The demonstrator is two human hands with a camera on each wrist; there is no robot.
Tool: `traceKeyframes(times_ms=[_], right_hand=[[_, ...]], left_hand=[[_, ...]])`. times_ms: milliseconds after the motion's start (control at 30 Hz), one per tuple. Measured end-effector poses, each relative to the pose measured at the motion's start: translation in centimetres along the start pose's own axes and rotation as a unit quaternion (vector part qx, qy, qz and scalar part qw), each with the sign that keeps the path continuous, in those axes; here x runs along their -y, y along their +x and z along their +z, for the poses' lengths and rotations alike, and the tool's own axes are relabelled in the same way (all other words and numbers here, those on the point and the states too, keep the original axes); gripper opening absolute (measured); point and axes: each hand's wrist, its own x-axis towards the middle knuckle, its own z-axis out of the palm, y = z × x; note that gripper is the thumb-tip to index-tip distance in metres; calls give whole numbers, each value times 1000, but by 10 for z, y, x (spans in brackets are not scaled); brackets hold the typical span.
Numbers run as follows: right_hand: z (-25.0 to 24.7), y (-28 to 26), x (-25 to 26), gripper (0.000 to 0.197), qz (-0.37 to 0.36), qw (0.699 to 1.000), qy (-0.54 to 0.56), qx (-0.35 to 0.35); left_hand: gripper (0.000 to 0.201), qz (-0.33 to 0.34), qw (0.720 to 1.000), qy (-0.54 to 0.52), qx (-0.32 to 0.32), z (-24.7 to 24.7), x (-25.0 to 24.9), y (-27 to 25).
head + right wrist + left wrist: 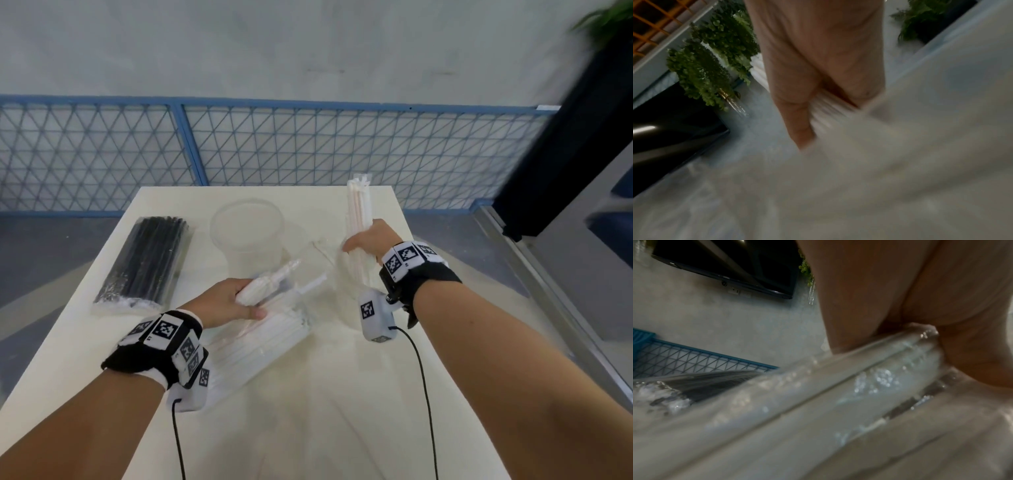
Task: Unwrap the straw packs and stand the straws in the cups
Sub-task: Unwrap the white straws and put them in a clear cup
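Note:
My right hand point(359, 240) grips a bundle of white straws point(358, 209) upright over a faint clear cup point(344, 301) at the table's right. In the blurred right wrist view its fingers point(797, 113) curl round the white straws point(830, 110). My left hand point(248, 303) holds a smaller handful of wrapped white straws point(274, 277) just above the opened white straw pack point(263, 346). The left wrist view shows the white straws point(859, 378) close up under the fingers point(849, 313). A second clear cup point(247, 233) stands at the middle back with nothing in it.
A sealed pack of black straws point(144, 260) lies on the white table point(308, 411) at the left, also seen as the black pack point(705, 382). A blue mesh fence point(308, 147) runs behind the table. A dark cabinet point(582, 144) stands at the right.

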Motion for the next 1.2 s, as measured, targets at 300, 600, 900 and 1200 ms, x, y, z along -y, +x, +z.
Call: traceKeyframes(times_ms=[300,600,900,1200], right_hand=[[-3,-12,-14,54,37,988,-106,107],[13,-77,39,19,-310,935,-156,-74],[85,-97,18,42,-275,945,-108,140],[115,-93,17,28,-302,951,-21,54]], left_hand=[[43,8,997,-71,19,-3,2,-8],[42,37,995,-81,37,-5,6,-17],[73,123,990,9,-71,8,4,-33],[45,121,972,-99,-174,22,22,-32]])
